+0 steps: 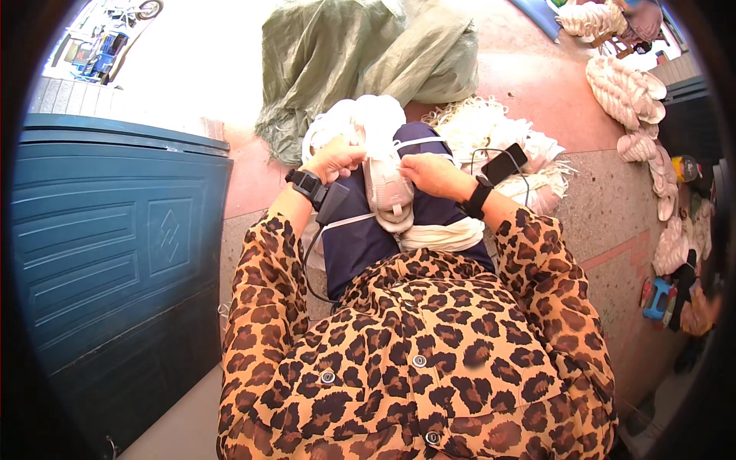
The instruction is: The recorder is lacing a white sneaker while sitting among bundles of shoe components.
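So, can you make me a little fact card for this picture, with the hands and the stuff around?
Middle: pale pinkish-white shoe, heel loop toward the wearer
Left hand: curled beside the shoe; grip unclear
Right hand: bent fingers at its other side; grip unclear
Right side: heap of white stringy strands; black rectangular device
Beyond the knees: crumpled grey-green sheet
Left side: blue panelled door
Far right: overlapping pale shoes

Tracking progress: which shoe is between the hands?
The pinkish shoe with the pull tab, between left hand and right hand; the shoes at far right lie apart.
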The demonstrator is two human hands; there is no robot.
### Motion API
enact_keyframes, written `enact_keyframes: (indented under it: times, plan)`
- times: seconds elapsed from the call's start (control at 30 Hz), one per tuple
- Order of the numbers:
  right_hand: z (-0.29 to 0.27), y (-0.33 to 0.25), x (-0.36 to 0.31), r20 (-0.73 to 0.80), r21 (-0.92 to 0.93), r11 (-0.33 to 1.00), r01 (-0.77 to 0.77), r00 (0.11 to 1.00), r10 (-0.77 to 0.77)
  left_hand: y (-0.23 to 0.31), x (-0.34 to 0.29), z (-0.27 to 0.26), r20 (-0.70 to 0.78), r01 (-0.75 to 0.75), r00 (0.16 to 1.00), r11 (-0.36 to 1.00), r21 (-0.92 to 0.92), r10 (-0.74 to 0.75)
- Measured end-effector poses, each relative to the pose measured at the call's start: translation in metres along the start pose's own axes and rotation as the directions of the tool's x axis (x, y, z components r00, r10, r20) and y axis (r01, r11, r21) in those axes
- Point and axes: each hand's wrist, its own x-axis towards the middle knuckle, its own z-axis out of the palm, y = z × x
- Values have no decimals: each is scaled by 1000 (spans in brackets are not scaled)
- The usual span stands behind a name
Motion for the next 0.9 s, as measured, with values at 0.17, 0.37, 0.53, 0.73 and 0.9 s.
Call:
enact_keyframes:
  times: [0.17, 0.37, 0.53, 0.73, 0.9]
  plan:
    - [18, -32, -16, 212, -82, 991, 103, 974, -84, -7, 9, -7, 74, 203, 979, 944, -260, -190]
    - [53, -60, -20, 133, 201, 924, 326, 925, -355, -7, 8, 4, -3, 118, 993, 989, -85, -118]
    - [15, -66, -15, 218, 175, 930, 324, 908, -358, 0, 8, 18, -133, 60, 988, 991, -118, -76]
    - [-176, -121, 28, -12, 162, 936, 312, 949, -314, -14, 29, 19, -163, -78, 986, 973, -219, 42]
    - [-220, -145, 38, -103, 171, 909, 379, 925, -366, -9, 21, 24, -241, -50, 970, 990, -132, 17]
